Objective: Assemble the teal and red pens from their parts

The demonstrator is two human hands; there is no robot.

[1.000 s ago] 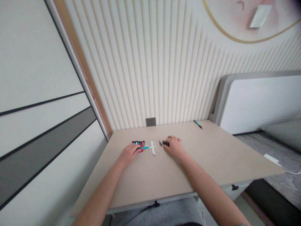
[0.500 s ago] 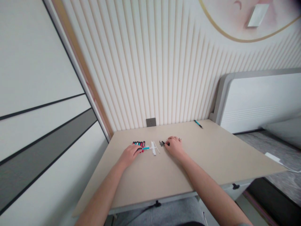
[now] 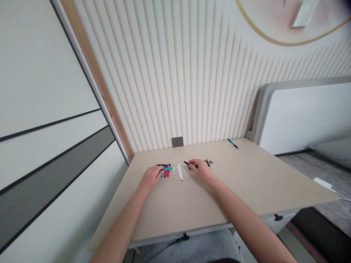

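Observation:
My left hand (image 3: 150,177) rests on the beige table (image 3: 246,190), its fingers pinched on a teal pen barrel (image 3: 169,168) that points right. Just beyond it lies a row of red, teal and black pen parts (image 3: 164,169). My right hand (image 3: 201,169) is closed on a small black pen piece (image 3: 187,163) that sticks out to the left of its fingers. Between the hands lie white pen tubes (image 3: 180,172). A cluster of small dark parts (image 3: 208,161) sits just behind the right hand.
A lone teal pen (image 3: 233,144) lies near the table's back right corner. A grey wall socket (image 3: 177,141) sits on the ribbed wall behind the table. A white headboard (image 3: 301,113) and a bed stand to the right.
My right hand has lifted a black piece out of the dark parts and drawn it left, uncovering the cluster behind it. My left hand still holds the teal barrel.

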